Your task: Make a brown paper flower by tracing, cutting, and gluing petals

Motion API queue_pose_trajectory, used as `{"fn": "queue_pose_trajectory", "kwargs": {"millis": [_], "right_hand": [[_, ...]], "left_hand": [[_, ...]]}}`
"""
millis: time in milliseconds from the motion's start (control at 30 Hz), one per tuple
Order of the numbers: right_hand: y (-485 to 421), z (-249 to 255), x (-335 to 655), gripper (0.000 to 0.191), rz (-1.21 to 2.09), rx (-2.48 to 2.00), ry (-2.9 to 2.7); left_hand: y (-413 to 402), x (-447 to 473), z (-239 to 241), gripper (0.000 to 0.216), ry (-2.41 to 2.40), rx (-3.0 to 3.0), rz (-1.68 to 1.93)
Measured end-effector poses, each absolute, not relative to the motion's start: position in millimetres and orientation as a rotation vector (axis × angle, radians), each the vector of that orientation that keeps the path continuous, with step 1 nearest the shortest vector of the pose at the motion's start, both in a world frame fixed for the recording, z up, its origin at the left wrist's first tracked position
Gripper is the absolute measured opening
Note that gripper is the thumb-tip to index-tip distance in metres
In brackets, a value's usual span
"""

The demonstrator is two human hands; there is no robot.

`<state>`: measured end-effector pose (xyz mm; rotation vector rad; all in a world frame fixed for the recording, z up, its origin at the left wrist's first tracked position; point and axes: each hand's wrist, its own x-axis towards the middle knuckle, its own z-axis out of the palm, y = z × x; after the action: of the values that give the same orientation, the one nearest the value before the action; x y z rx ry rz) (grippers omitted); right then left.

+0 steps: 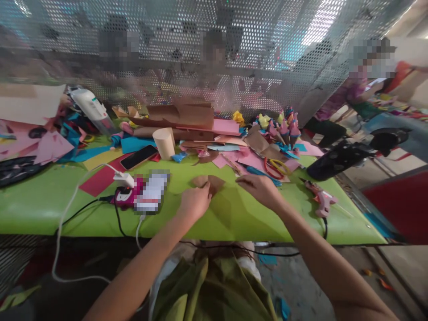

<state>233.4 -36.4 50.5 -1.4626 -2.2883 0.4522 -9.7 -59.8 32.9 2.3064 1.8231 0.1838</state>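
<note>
My left hand (194, 201) rests on the green table (40, 200) with its fingers curled onto a small brown paper piece (209, 182). My right hand (259, 187) lies just right of that paper, fingers bent and pointing left, its fingertips close to the paper's right edge; I cannot tell whether they touch it. The paper lies flat on the table, folded into a rough wedge shape.
A pink glue gun (320, 198) lies at the right. Scissors (277, 167), a phone (138, 157), a beige paper cone (164, 142), coloured paper scraps and paper cones (284, 127) crowd the back. A power strip (125, 194) with cables sits left. People sit behind a perforated screen.
</note>
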Motion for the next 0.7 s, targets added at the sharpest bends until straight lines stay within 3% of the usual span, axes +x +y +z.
{"fn": "queue_pose_trajectory", "kwargs": {"millis": [167, 267, 467, 600, 700], "right_hand": [[19, 46, 219, 0.027, 0.184, -1.777, -2.297], [35, 39, 206, 0.03, 0.115, -1.896, -2.313], [41, 35, 201, 0.04, 0.105, -1.972, -2.281], [36, 41, 216, 0.035, 0.154, -1.927, -2.179], [26, 46, 231, 0.025, 0.426, -1.765, -1.98]], "left_hand": [[-60, -5, 46, 0.017, 1.819, 2.507, 0.117], [-55, -10, 47, 0.012, 1.668, 2.704, 0.194], [-48, -23, 30, 0.031, 1.457, 2.634, 0.297], [-54, -19, 26, 0.034, 1.45, 2.646, 0.273], [-53, -15, 27, 0.037, 1.432, 2.689, 0.224]]}}
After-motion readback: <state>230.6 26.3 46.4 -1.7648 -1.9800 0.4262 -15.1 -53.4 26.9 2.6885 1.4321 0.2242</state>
